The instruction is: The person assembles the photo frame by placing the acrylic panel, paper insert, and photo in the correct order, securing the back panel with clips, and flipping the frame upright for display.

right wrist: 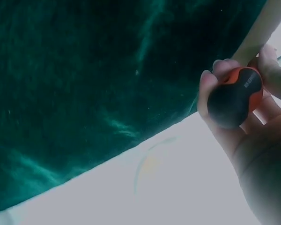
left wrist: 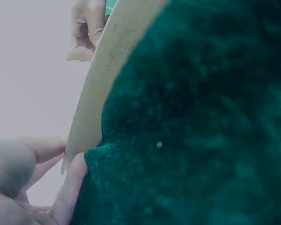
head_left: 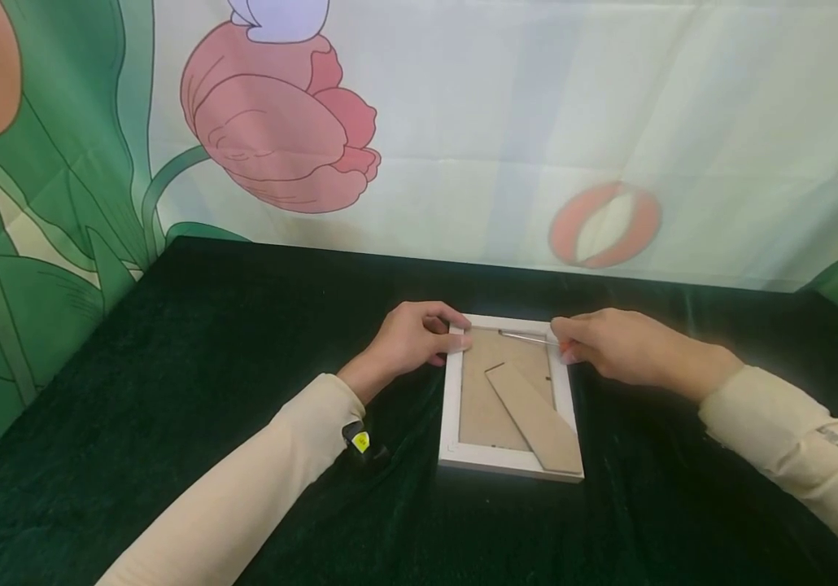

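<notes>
A white picture frame (head_left: 451, 407) lies face down on the dark cloth, its brown backing board (head_left: 481, 411) showing. The easel leg (head_left: 532, 419) on the backing slants toward the lower right corner. My left hand (head_left: 408, 335) pinches the frame's upper left edge between thumb and fingers; the left wrist view shows the frame's wooden side (left wrist: 91, 103) in that grip. In my right hand (head_left: 627, 346) is a screwdriver, its black and orange handle (right wrist: 236, 96) held in curled fingers. Its metal shaft (head_left: 525, 337) reaches left over the frame's upper inner edge, the tip close to the backing.
Dark green velvet cloth (head_left: 243, 366) covers the table. A light curtain (head_left: 463, 163) printed with flowers hangs behind it. A small black object with a yellow label (head_left: 360, 441) sits by the left sleeve.
</notes>
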The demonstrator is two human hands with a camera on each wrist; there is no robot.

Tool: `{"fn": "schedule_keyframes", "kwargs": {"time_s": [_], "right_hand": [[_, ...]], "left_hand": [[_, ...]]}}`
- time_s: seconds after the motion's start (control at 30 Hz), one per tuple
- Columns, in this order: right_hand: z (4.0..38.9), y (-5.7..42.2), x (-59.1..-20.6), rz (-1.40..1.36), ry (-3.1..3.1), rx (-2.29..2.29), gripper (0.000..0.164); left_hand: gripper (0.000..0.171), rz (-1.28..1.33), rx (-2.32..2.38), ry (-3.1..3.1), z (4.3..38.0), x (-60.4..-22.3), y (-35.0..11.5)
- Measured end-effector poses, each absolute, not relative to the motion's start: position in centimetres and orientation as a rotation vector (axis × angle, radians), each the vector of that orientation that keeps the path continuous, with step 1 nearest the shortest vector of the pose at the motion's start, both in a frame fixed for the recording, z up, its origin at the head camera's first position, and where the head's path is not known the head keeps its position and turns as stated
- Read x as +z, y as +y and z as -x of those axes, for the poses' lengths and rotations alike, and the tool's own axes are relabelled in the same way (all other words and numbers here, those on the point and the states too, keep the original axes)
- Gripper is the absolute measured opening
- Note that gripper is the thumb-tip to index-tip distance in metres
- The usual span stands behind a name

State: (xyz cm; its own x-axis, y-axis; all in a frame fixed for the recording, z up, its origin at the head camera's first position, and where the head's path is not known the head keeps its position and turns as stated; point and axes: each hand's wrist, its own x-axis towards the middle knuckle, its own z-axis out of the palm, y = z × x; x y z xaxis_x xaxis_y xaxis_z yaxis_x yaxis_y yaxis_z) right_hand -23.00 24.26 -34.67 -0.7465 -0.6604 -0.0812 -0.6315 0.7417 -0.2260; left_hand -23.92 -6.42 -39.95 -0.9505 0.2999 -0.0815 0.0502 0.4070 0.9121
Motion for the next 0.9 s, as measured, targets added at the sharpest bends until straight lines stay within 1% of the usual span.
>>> {"fn": "schedule_keyframes", "kwargs": {"time_s": [0.1, 0.23, 0.47, 0.77, 0.9], "right_hand": [[23.1, 24.5, -35.1, 0.990, 2.795, -0.349, 0.021], [23.0, 25.0, -35.9, 0.857, 2.809, -0.505, 0.018], [22.4, 25.4, -35.9, 0.672, 2.847, -0.766, 0.022], [22.4, 24.8, -35.4, 0.578, 2.792, -0.959, 0.032], [22.2, 24.5, -35.8, 0.560, 2.785, -0.997, 0.032]], "left_hand": [[0.026, -0.302, 1.568, 2.429, 23.9, -40.0, -6.6], [0.027, -0.309, 1.579, 2.420, 23.9, -40.1, -6.8], [0.027, -0.337, 1.574, 2.409, 24.0, -40.1, -6.7], [0.027, -0.344, 1.580, 2.383, 24.0, -39.9, -6.9], [0.028, -0.350, 1.575, 2.371, 24.0, -39.8, -7.0]]}}
